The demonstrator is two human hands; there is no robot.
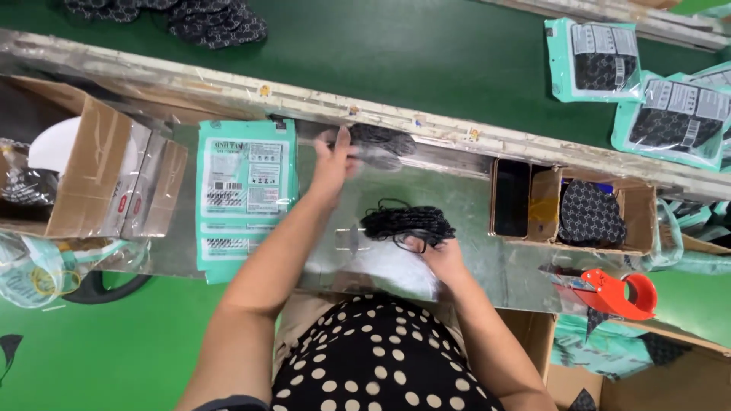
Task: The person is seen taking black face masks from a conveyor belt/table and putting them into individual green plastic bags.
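Head view only; left hand (pixel 335 161) sits upper centre of frame, fingers spread and laid on a blurred stack of dark patterned masks (pixel 384 144) at the far edge of the shiny metal worktop (pixel 472 221); looks like it's grasping or pressing the pile, but motion blur means can't tell if it's closed on it; right hand (pixel 440 255) at centre frame, fingers pinched on a bundle of dark masks with ear loops (pixel 407 223); bundle lies just above and touching the fingertips, resting on the worktop; white sheet (pixel 396 270) under the wrist.

Step judged: gathering loose masks into a batch, one pile per hand, prob. ahead of bagging; next move would need both piles squared up and brought tog., then a pouch opened, w/ care for loops snagging.

Rest of frame: teal printed pouches (pixel 245 179) stacked left of centre, near the left forearm; open cardboard box (pixel 99 175) far left; cardboard tray (pixel 586 213) right of centre w/ more dark masks and a dark phone-like slab; orange tape dispenser (pixel 620 293) lower right; filled teal packs (pixel 598 57) upper right on the green belt (pixel 426 53); more dark masks (pixel 217 23) top left; polka-dot garment at bottom centre.
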